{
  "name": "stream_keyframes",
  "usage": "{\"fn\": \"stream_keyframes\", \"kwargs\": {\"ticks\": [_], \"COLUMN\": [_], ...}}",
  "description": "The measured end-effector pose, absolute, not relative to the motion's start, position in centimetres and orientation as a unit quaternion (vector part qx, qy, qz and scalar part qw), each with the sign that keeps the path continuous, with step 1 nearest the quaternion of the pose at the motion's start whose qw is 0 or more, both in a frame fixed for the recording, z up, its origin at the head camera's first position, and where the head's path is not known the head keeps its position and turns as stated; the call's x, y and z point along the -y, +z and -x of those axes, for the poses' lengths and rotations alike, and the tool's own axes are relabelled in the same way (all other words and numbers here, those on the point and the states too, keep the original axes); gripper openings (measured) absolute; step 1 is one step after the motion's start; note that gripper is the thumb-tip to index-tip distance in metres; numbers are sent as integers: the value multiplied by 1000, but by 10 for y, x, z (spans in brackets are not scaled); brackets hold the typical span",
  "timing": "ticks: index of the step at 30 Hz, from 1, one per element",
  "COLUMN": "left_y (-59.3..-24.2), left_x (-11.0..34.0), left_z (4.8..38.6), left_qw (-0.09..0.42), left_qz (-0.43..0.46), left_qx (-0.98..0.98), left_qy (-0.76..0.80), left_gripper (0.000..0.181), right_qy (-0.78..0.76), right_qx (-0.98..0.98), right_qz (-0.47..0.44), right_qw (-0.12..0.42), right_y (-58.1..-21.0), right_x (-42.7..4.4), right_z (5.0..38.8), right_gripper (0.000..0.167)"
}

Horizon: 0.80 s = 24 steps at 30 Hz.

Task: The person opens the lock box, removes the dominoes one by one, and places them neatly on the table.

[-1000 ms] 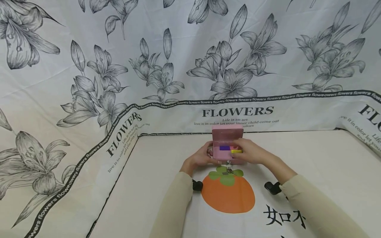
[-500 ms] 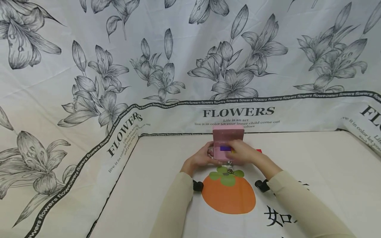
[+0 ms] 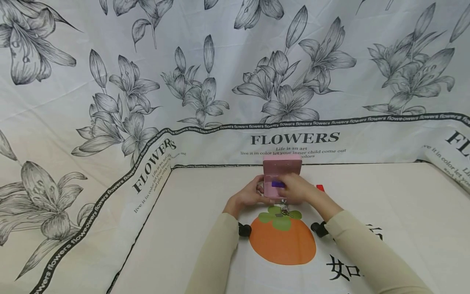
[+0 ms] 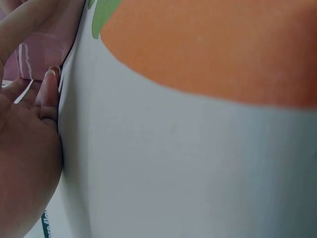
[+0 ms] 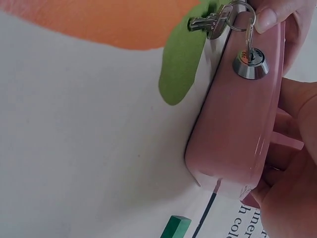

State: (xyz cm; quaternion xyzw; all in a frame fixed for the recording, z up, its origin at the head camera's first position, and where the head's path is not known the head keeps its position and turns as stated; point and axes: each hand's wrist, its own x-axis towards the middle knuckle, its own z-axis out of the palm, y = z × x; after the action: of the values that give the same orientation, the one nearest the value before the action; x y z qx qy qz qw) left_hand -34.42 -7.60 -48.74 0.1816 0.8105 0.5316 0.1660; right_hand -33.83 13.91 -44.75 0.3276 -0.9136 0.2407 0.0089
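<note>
A pink box (image 3: 271,192) with its lid (image 3: 282,167) raised stands on the white cloth. My left hand (image 3: 249,192) grips its left front corner, and in the right wrist view that thumb lies on the front wall. The right hand (image 3: 299,188) reaches into the box from the right. A purple-blue block (image 3: 278,184) shows at its fingers, slightly tilted. Those fingertips are hidden, so whether they pinch the block cannot be told. A lock (image 5: 251,62) with a key in it sits on the front wall, and more keys (image 5: 210,24) hang from its ring.
A red block (image 3: 320,188) lies on the cloth to the right of the box, partly behind the right arm. Near the box's right end is a green block (image 5: 176,227). An orange persimmon print (image 3: 282,241) lies in front; a flower-printed curtain (image 3: 205,98) rises behind.
The right hand has moved left, deeper into the box, and the yellow block at its fingers has gone out of sight. The red block has come into view. The left hand stays put.
</note>
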Motion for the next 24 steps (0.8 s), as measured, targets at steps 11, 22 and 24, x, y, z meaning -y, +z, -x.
{"fn": "stream_keyframes", "kwargs": {"ticks": [11,22,24], "left_y": [-489,-488,-488], "left_x": [76,76,75], "left_z": [345,345,345], "left_qw": [169,169,168], "left_qz": [-180,-173,-173], "left_qx": [-807,-811,-812], "left_qy": [536,533,532], "left_gripper": [94,98,98], "right_qy": [214,219,223], "right_qx": [927,918,915], "right_qz": [-309,-324,-327], "right_qw": [-11,-68,-76], "right_y": [-446,-441,-441], "right_x": [-136,-141,-143], "right_z": [341,350,352], "right_gripper": [40,41,41]}}
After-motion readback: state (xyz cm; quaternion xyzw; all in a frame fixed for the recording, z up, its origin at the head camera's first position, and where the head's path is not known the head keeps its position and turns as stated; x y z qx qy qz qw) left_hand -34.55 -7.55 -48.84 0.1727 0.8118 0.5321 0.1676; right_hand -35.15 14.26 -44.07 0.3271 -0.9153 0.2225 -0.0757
